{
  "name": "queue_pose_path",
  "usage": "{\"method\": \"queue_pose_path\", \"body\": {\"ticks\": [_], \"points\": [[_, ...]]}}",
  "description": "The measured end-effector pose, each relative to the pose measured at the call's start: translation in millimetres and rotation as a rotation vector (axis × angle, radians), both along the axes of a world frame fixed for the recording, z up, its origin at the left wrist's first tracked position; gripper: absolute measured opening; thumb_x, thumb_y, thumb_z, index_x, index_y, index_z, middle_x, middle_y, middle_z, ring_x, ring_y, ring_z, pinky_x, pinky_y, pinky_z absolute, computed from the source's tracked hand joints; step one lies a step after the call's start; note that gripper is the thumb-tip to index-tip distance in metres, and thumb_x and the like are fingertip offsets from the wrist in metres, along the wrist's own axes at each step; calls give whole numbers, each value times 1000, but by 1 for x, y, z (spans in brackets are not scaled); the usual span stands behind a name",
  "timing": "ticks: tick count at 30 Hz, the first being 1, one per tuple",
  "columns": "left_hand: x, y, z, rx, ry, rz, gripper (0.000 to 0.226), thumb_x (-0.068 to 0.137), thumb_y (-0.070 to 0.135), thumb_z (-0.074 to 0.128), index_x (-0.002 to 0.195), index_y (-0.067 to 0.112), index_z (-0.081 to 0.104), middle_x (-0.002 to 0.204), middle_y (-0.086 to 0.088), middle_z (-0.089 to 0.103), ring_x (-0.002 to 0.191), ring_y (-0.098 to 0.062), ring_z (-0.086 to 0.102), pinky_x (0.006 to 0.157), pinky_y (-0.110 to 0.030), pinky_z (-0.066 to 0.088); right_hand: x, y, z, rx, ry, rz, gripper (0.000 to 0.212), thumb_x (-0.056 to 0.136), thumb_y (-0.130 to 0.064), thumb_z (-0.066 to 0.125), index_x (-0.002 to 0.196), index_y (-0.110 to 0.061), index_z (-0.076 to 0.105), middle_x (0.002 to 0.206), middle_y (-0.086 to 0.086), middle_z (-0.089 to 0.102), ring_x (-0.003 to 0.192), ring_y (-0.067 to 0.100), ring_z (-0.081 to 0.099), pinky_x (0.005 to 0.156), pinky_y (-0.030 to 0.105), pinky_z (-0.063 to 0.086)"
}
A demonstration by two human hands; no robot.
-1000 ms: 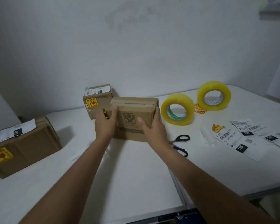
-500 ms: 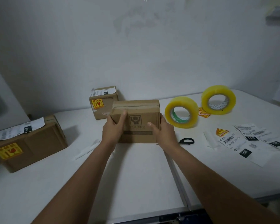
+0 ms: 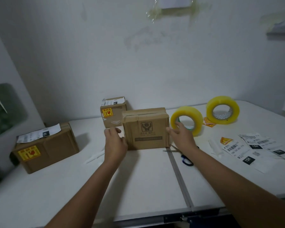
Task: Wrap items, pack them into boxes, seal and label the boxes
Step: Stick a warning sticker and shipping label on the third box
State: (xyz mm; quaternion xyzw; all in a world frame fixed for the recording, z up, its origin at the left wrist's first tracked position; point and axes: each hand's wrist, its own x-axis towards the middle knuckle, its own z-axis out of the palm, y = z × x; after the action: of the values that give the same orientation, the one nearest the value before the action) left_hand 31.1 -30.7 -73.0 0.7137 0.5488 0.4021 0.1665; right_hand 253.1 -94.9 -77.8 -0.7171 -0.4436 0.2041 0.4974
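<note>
A brown box [image 3: 146, 129] stands on the white table [image 3: 146, 181], in the middle, near the far side. It has a dark picture of 2 hands printed on its front and clear tape along the top.

The left hand [image 3: 116, 142] is just beside the left edge of the box. Its fingers [image 3: 113, 130] are loose and a little bent. I cannot tell if they touch the box. They hold nothing.

The right hand [image 3: 182, 137] is just beside the right edge of the box. Its fingers [image 3: 173, 130] are spread out and nearly straight. They are close to the box corner and hold nothing.

Right behind the right hand stands a yellow tape roll [image 3: 187, 120] on its edge. A second tape roll [image 3: 222, 111] stands farther right, well apart from the box. Scissors [image 3: 182, 153] with blue handles lie on the table under the right wrist, partly hidden by it.

White labels [image 3: 247, 148] with black bars lie to the right, with small yellow stickers [image 3: 226, 140] near them.

A small box [image 3: 113, 112] with a yellow sticker sits behind the left hand, near the wall. A big box [image 3: 45, 145] with a paper label on top sits far to the left.
</note>
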Motion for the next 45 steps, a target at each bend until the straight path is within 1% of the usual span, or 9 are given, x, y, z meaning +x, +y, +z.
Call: {"method": "queue_pose_path", "body": {"ticks": [7, 10, 13, 17, 20, 25, 33, 40, 45], "points": [[68, -37, 8, 210, 214, -550, 16, 91, 2, 55, 98, 13, 64, 101, 4, 54, 86, -13, 54, 73, -19, 41, 40, -35, 5, 97, 33, -74, 22, 96, -16, 49, 112, -17, 65, 101, 7, 71, 92, 21, 67, 87, 47, 55], [108, -47, 11, 163, 298, -719, 25, 89, -1, 52, 96, 15, 70, 94, 3, 62, 83, -12, 56, 72, -21, 44, 84, -48, 9, 63, 14, -149, 22, 95, -13, 49, 108, -17, 67, 103, 6, 72, 96, 22, 67, 85, 42, 56], [139, -43, 13, 119, 376, -790, 27, 91, 2, 50, 100, 15, 72, 90, 4, 63, 77, -10, 53, 69, -23, 41, 131, -58, 13, 19, 14, -251, 25, 94, -4, 48, 105, -13, 68, 103, 4, 71, 92, 19, 65, 65, 26, 52], [174, -31, 11, 49, 347, -816, 28, 93, 4, 50, 100, 17, 74, 95, 4, 69, 84, -11, 59, 77, -25, 45, 177, -59, 10, -162, -148, -308, 27, 92, -4, 46, 96, -19, 68, 110, 6, 69, 100, 23, 61, 76, 29, 46], [198, -23, 9, -4, 319, -846, 27, 95, 6, 50, 101, 18, 73, 91, 10, 64, 83, -8, 58, 70, -10, 40, 193, -58, 13, -460, -259, -185, 19, 90, -18, 60, 108, -17, 66, 119, 10, 63, 104, 27, 62, 88, 36, 52], [224, -20, 2, -48, 289, -896, 24, 97, 7, 51, 100, 14, 73, 95, -3, 70, 84, -15, 61, 71, -19, 41, 197, -61, 22, -857, -560, 1, 50, 90, -38, 66, 126, -5, 57, 128, 11, 59, 115, 27, 59, 99, 35, 47], [236, -23, -12, -87, 275, -936, 23, 97, 7, 54, 98, 17, 74, 87, 3, 68, 84, -17, 63, 75, -23, 45, 206, -52, 3, -570, -271, -90, 25, 87, -5, 66, 108, -18, 61, 110, 6, 59, 89, 19, 57, 56, 21, 43], [236, -22, -8, -146, 62, -878, 25, 95, 5, 57, 108, 25, 66, 101, 15, 64, 91, -14, 64, 86, -23, 48, 206, -49, 6, -56, 56, -128, 27, 82, 6, 68, 95, -17, 69, 82, -2, 63, 84, 16, 62, 76, 25, 50], [234, -28, 9, -100, -125, -757, 32, 92, 19, 67, 123, 23, 59, 109, 13, 59, 81, -3, 58, 72, -13, 45, 184, -52, 23, 161, 161, 2, 35, 86, 12, 59, 113, -10, 67, 92, 6, 69, 80, 11, 64, 72, 22, 53]]}}
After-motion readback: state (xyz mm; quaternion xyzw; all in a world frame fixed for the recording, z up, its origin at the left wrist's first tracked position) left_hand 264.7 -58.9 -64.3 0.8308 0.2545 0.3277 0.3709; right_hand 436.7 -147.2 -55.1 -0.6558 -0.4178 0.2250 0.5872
